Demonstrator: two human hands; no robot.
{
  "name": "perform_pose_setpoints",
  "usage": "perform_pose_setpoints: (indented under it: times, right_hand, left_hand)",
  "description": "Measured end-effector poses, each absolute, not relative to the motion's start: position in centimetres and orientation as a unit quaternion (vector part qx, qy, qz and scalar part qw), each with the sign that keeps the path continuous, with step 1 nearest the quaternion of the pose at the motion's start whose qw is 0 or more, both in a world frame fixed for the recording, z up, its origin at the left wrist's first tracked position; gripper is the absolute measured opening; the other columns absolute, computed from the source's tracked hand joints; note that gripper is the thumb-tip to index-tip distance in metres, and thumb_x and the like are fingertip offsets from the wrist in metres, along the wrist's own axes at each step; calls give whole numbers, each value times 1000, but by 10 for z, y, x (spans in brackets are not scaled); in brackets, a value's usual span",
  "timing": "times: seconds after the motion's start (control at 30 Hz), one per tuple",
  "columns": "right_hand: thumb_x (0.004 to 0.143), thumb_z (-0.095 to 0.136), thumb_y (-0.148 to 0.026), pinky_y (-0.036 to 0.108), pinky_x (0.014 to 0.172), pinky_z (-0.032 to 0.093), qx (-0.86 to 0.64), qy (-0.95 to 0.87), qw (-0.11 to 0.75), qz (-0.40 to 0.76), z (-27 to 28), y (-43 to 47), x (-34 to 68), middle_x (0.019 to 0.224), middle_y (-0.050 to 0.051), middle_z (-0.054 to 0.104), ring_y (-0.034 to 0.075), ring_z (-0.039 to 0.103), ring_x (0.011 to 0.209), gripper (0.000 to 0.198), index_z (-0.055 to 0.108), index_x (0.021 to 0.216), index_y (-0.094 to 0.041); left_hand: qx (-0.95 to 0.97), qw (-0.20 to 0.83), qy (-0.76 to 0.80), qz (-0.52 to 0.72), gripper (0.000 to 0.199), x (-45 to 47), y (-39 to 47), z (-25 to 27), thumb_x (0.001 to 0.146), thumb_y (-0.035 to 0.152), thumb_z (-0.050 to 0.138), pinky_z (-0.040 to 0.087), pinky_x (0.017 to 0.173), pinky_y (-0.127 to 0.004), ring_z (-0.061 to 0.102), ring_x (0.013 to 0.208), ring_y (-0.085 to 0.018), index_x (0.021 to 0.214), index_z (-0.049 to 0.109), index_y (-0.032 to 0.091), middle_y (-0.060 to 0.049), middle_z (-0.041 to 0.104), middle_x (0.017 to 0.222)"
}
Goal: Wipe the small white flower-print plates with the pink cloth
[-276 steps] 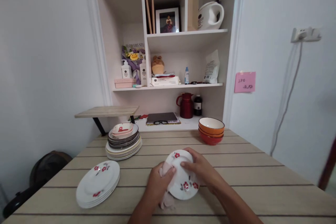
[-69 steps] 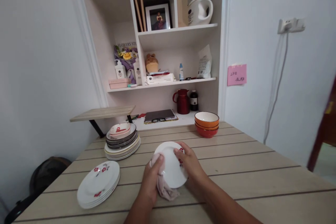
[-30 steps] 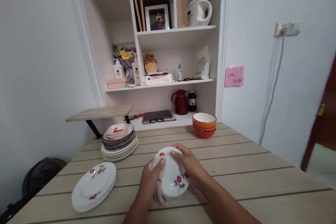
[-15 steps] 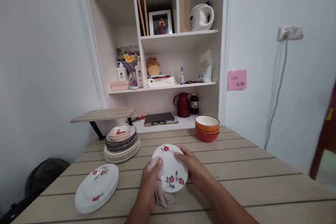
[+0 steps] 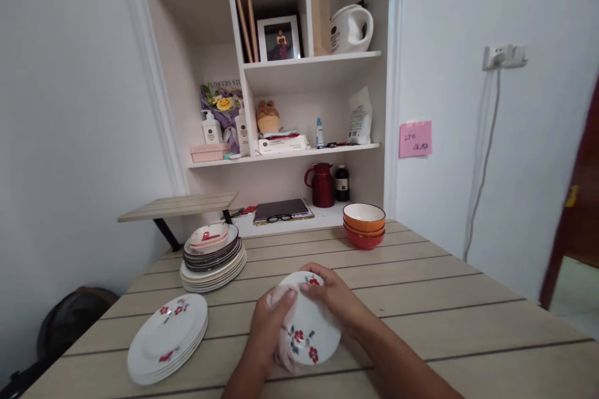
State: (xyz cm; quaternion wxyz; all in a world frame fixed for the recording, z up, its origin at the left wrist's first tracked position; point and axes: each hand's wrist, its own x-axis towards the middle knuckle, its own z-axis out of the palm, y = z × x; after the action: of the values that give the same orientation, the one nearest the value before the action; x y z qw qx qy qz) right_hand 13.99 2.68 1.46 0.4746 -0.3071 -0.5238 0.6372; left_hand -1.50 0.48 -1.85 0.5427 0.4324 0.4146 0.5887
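A small white plate (image 5: 314,323) with red flowers and grey leaves is held up above the table, its face tilted towards me. My left hand (image 5: 271,330) is closed on a pale pink cloth (image 5: 283,349) and presses it against the plate's left edge. The cloth's lower end hangs below the thumb. My right hand (image 5: 334,299) grips the plate's upper right rim, thumb on the face and fingers behind, where they are hidden. To the left lies a stack of matching flowered plates (image 5: 154,344).
Behind that stack stands a taller pile of plates (image 5: 213,268) topped by a pink dish (image 5: 209,237). Orange and red bowls (image 5: 364,226) are stacked at the back right. A red jug (image 5: 322,186) and a laptop (image 5: 281,209) sit at the shelf base.
The plate has turned and dipped slightly between my hands. My left hand and the cloth have shifted along its rim, and both hands are closer together. The view has moved a little.
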Motion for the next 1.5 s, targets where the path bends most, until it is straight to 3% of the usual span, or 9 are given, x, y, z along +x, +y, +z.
perform_pose_setpoints:
  times: [0.2, 0.43, 0.6, 0.77, 1.0, 1.13, 1.3, 1.5]
  right_hand:
    - [63, 79, -39, 24, 47, 41, -295, -415, 584, 632, 7, 31, 131, 65, -1, 66, 14, 56, 49, 42, 58, 95, -20]
    - [64, 79, -40, 29, 58, 49, -282, -321, 639, 640, -2, 29, 114, 75, -1, 70, 19, 63, 62, 45, 55, 99, -26]
    - [61, 78, -31, 28, 57, 47, -302, -399, 552, 667, 11, 28, 128, 77, 1, 70, 20, 63, 64, 52, 57, 108, -21]
    - [63, 73, -23, 21, 52, 38, -324, -495, 496, 636, 29, 25, 154, 74, -2, 68, 13, 56, 61, 41, 64, 102, -19]
    - [64, 72, -27, 25, 53, 43, -332, -564, 432, 621, 23, 24, 157, 75, 3, 71, 17, 61, 61, 30, 66, 92, -17]
    - [65, 73, -30, 24, 50, 42, -331, -534, 484, 609, 17, 26, 149, 67, 0, 67, 15, 58, 55, 28, 63, 88, -18]
    - [67, 75, -38, 23, 45, 41, -333, -454, 564, 604, 6, 28, 130, 66, -2, 65, 14, 55, 50, 40, 59, 100, -21]
    - [65, 77, -37, 26, 52, 48, -305, -372, 627, 613, 0, 26, 116, 77, 0, 69, 17, 61, 60, 44, 56, 101, -24]
  left_hand:
    - [356, 573, 405, 617, 53, -7, -1, -9, 65, 47, 81, 57, 70, -33, 71, 72, -23, 101, 69, 11, -11, 75, 85]
    - [342, 578, 380, 636, 53, -6, 1, -12, 65, 48, 81, 58, 73, -33, 72, 75, -24, 100, 68, 11, -11, 75, 85]
    - [328, 551, 395, 658, 55, -8, 2, -15, 63, 48, 82, 58, 69, -33, 72, 72, -24, 101, 67, 10, -10, 75, 80]
    - [362, 545, 410, 635, 53, -10, -1, -8, 63, 49, 81, 57, 64, -31, 71, 69, -24, 95, 69, 9, -10, 74, 76]
    - [445, 552, 416, 569, 45, -12, -1, -9, 60, 45, 84, 54, 57, -26, 68, 62, -21, 84, 72, 8, -10, 74, 71]
    - [419, 543, 422, 593, 45, -11, -2, -9, 62, 45, 83, 54, 56, -25, 69, 63, -21, 86, 72, 9, -10, 74, 72]
    - [333, 565, 419, 628, 53, -9, 1, -10, 61, 44, 84, 58, 64, -32, 73, 73, -27, 98, 70, 8, -12, 76, 75]
    - [305, 577, 407, 639, 57, -9, 9, -17, 59, 40, 87, 59, 69, -36, 74, 77, -29, 104, 68, 10, -14, 77, 81]
